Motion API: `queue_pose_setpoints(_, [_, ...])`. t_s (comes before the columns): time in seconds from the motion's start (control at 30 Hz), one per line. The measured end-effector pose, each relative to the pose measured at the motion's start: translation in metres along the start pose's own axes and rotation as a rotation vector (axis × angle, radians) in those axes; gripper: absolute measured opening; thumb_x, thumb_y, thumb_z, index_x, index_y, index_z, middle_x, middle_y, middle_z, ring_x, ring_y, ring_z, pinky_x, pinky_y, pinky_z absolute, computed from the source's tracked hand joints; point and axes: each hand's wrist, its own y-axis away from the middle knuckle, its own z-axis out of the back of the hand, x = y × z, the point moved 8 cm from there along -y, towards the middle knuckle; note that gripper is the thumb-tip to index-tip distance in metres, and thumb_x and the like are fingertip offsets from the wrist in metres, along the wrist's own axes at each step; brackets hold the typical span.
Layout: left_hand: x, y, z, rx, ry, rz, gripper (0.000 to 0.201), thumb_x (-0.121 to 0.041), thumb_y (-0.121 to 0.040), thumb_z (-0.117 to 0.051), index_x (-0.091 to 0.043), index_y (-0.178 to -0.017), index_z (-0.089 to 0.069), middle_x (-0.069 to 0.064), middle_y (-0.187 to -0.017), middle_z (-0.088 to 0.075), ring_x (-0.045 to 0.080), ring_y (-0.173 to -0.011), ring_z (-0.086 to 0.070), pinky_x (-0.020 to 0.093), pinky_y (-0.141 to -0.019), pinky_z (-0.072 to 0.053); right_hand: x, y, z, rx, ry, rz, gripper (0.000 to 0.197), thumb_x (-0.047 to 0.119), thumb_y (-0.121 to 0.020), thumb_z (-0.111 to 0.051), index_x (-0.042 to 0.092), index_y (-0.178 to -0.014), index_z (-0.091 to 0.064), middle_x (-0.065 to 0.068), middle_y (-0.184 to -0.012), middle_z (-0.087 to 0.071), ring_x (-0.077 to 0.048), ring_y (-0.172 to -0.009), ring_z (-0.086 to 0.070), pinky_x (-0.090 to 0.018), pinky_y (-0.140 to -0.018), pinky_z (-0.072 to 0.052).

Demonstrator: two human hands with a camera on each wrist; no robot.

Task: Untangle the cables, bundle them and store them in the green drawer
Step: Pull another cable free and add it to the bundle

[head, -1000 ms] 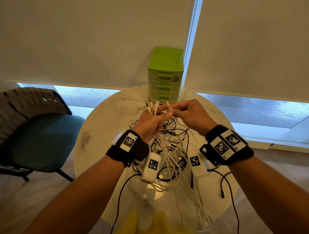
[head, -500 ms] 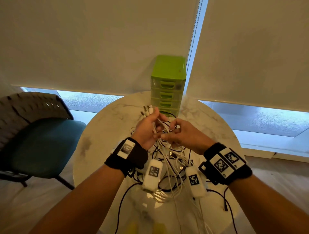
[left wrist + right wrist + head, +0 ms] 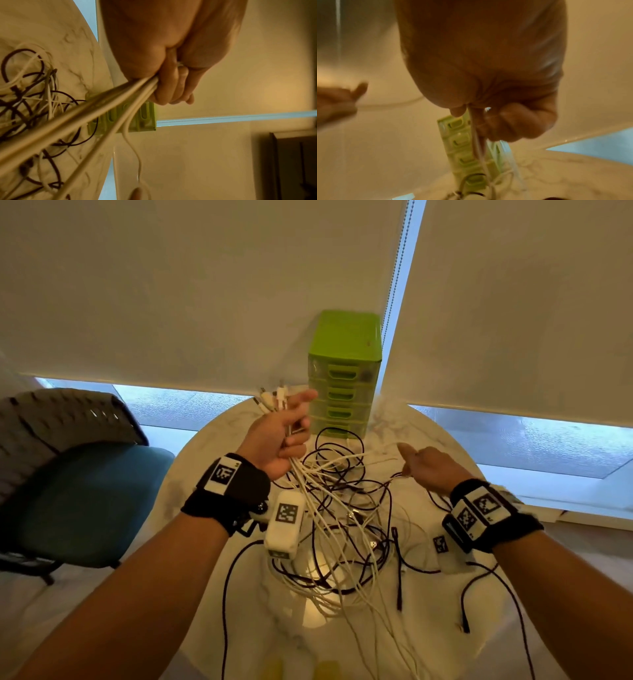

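My left hand (image 3: 286, 433) is raised above the round marble table (image 3: 212, 460) and grips a bundle of white cables (image 3: 310, 487), whose plug ends (image 3: 272, 398) stick up past the thumb. The left wrist view shows those white cables (image 3: 109, 106) running out of my curled fingers (image 3: 171, 86). My right hand (image 3: 423, 462) is off to the right and pinches a single white cable (image 3: 363, 455) that stretches back toward the left hand; the fingers (image 3: 508, 121) are curled on the cable (image 3: 475, 129). A tangle of black and white cables (image 3: 349, 535) lies below. The green drawer unit (image 3: 344, 374) stands behind, drawers closed.
A teal chair (image 3: 75, 491) with a dark backrest stands left of the table. Roller blinds (image 3: 205, 285) cover the window behind the drawer unit, with a bead chain (image 3: 394, 275) hanging between them. Loose black cable ends (image 3: 399, 570) trail toward the table's near right edge.
My hands have parted: the right hand moved right and down, drawing one white cable out of the bundle. The left hand rose slightly, still gripping the bundle.
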Motion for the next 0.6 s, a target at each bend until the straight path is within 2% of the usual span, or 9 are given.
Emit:
queue_pose_setpoints(0.07, [0.014,-0.001,-0.004,-0.016,-0.147,0.056,0.026,-0.011,-0.100,-0.041,-0.021,-0.110,-0.063,-0.003,-0.064,-0.044,0.001,-0.036,-0.026,0.013,-0.027,-0.020,0.030,0.013,0.005,0.088,-0.330,0.077,0.064,0.053,-0.099,-0.027,0.004,-0.089,-0.067,-0.008,-0.066,-0.059,-0.021,-0.057,-0.058,-0.027,-0.055,-0.045])
queue_pose_setpoints(0.17, [0.034,0.000,-0.021,0.009,-0.415,0.096,0.028,-0.011,-0.096,-0.051,-0.028,-0.112,-0.066,-0.004,-0.060,-0.038,0.004,-0.040,-0.023,0.016,-0.032,-0.017,0.081,0.042,0.020,0.144,-0.568,0.312,0.056,0.045,-0.101,-0.034,0.002,-0.081,-0.065,-0.008,-0.063,-0.062,-0.020,-0.055,-0.059,-0.024,-0.050,-0.043])
queue_pose_setpoints(0.23, [0.043,0.003,-0.039,0.096,-0.540,0.089,0.024,-0.013,-0.093,-0.057,-0.031,-0.085,-0.071,-0.003,-0.058,-0.039,0.007,-0.043,-0.023,0.018,-0.039,-0.014,0.111,0.059,0.030,0.145,-0.577,0.491,0.052,0.039,-0.101,-0.036,0.003,-0.078,-0.064,-0.009,-0.062,-0.062,-0.021,-0.055,-0.058,-0.021,-0.048,-0.042])
queue_pose_setpoints(0.3, [0.047,0.005,-0.053,0.161,-0.573,0.091,0.030,-0.016,-0.093,-0.058,-0.026,-0.066,-0.066,-0.001,-0.057,-0.035,0.009,-0.044,-0.021,0.022,-0.042,-0.013,0.125,0.067,0.047,0.043,-0.647,0.586,0.049,0.037,-0.100,-0.040,0.003,-0.073,-0.062,-0.010,-0.056,-0.059,-0.019,-0.050,-0.055,-0.020,-0.046,-0.040])
queue_pose_setpoints(0.37, [0.043,0.004,-0.059,0.155,-0.549,0.088,0.034,-0.018,-0.095,-0.056,-0.026,-0.064,-0.067,-0.001,-0.058,-0.030,0.008,-0.043,-0.019,0.023,-0.042,-0.012,0.121,0.067,0.064,-0.078,-0.800,0.623,0.038,0.034,-0.096,-0.049,0.005,-0.074,-0.061,-0.007,-0.052,-0.056,-0.017,-0.045,-0.050,-0.023,-0.045,-0.037])
queue_pose_setpoints(0.43, [0.036,0.000,-0.060,0.118,-0.495,0.054,0.041,-0.017,-0.097,-0.053,-0.028,-0.061,-0.068,-0.001,-0.059,-0.031,0.006,-0.041,-0.020,0.021,-0.040,-0.012,0.108,0.061,0.064,-0.073,-0.942,0.619,0.020,0.031,-0.087,-0.059,0.011,-0.087,-0.062,-0.001,-0.055,-0.056,-0.017,-0.049,-0.045,-0.025,-0.046,-0.035])
queue_pose_setpoints(0.47, [0.031,-0.001,-0.061,0.104,-0.450,0.038,0.041,-0.018,-0.098,-0.052,-0.028,-0.061,-0.068,-0.001,-0.060,-0.033,0.005,-0.040,-0.020,0.019,-0.039,-0.012,0.101,0.058,0.056,-0.039,-0.966,0.599,0.021,0.030,-0.083,-0.064,0.013,-0.097,-0.062,0.000,-0.058,-0.057,-0.017,-0.051,-0.044,-0.026,-0.048,-0.035])
queue_pose_setpoints(0.53, [0.023,-0.001,-0.066,0.117,-0.335,0.022,0.031,-0.020,-0.099,-0.050,-0.024,-0.073,-0.067,-0.001,-0.061,-0.037,0.003,-0.039,-0.021,0.017,-0.036,-0.012,0.090,0.051,0.037,-0.008,-0.928,0.546,0.027,0.023,-0.082,-0.068,0.016,-0.108,-0.062,0.002,-0.058,-0.054,-0.016,-0.052,-0.045,-0.029,-0.051,-0.036])
queue_pose_setpoints(0.6, [0.015,0.001,-0.072,0.163,-0.263,0.019,0.019,-0.021,-0.099,-0.047,-0.016,-0.088,-0.061,0.000,-0.062,-0.037,0.003,-0.038,-0.021,0.018,-0.036,-0.011,0.087,0.048,0.018,0.052,-0.886,0.482,0.010,0.018,-0.091,-0.061,0.021,-0.100,-0.064,0.001,-0.058,-0.053,-0.016,-0.053,-0.047,-0.029,-0.053,-0.037])
